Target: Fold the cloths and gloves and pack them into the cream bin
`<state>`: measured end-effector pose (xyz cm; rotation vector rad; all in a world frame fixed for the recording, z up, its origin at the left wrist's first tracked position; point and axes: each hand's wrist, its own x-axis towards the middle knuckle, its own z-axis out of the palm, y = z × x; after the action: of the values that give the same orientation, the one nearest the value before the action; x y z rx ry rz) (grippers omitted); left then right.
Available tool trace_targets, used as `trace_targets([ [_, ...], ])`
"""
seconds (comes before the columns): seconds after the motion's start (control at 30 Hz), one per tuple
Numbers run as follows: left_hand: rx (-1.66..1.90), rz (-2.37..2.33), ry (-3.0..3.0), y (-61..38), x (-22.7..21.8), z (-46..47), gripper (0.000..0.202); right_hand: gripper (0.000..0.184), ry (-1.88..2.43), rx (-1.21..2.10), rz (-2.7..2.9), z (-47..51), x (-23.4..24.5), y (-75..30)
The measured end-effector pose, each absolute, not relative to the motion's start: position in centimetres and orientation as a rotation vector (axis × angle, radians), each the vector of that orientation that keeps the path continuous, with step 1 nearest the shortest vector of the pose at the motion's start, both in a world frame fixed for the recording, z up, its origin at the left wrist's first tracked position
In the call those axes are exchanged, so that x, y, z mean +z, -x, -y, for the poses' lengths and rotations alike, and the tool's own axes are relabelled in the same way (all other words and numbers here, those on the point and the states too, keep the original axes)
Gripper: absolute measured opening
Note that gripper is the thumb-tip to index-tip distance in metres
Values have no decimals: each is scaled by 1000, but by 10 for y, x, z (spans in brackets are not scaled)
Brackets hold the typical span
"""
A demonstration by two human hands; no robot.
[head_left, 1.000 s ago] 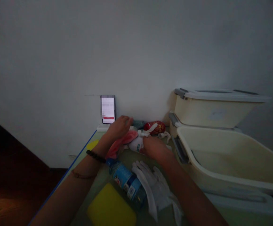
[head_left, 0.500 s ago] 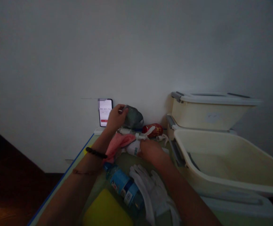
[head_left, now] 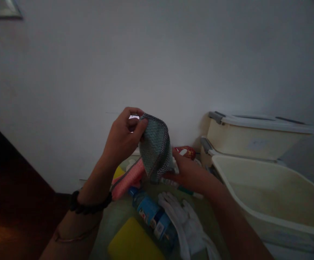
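My left hand (head_left: 126, 133) pinches the upper left corner of a grey-green cloth (head_left: 155, 144) with a black-and-white checked edge, raised above the table. At the cloth's lower right side, my right hand (head_left: 188, 171) is closed on it, its fingertips partly hidden. Below the cloth lies a pink cloth (head_left: 128, 178). Nearer to me are a plastic bottle with a blue label (head_left: 153, 216), white gloves (head_left: 185, 224) and a yellow block-shaped item (head_left: 134, 242). Behind my right hand, a red patterned item (head_left: 188, 151) shows in part.
To the right stands an open cream bin (head_left: 267, 195), with a lidded cream box (head_left: 251, 139) behind it. A plain wall (head_left: 157, 65) rises behind the table. The phone (head_left: 134, 117) is mostly hidden behind my left hand.
The grey-green cloth has been lifted toward me and hangs more spread out. My right hand has moved from the white bottle to the cloth. The view has shifted slightly left.
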<state>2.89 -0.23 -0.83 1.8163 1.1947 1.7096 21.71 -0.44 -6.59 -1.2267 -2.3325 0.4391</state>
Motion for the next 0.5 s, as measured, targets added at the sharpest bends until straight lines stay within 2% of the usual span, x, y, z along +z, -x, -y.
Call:
trace_targets([
  [0.03, 1699, -1160, -1803, -28, -8, 3, 16, 49, 1197, 429, 2300, 6, -58, -219],
  [0.1, 1677, -1110, -1803, -28, -8, 3, 22, 26, 1211, 360, 2185, 10, -42, -222],
  [0.23, 1752, -1162, -1848, -32, -8, 2, 14, 35, 1129, 212, 1878, 23, -20, -228],
  [0.3, 1749, -1193, -1883, -35, -8, 4, 30, 36, 1073, 243, 1786, 29, -13, -230],
  [0.37, 1608, -1229, -1948, -38, -7, 7, 36, 36, 1042, 303, 1726, 34, -9, -229],
  [0.5, 1326, -1289, -2071, -40, -6, 14, 23, 38, 1055, 417, 1560, 37, -6, -229],
])
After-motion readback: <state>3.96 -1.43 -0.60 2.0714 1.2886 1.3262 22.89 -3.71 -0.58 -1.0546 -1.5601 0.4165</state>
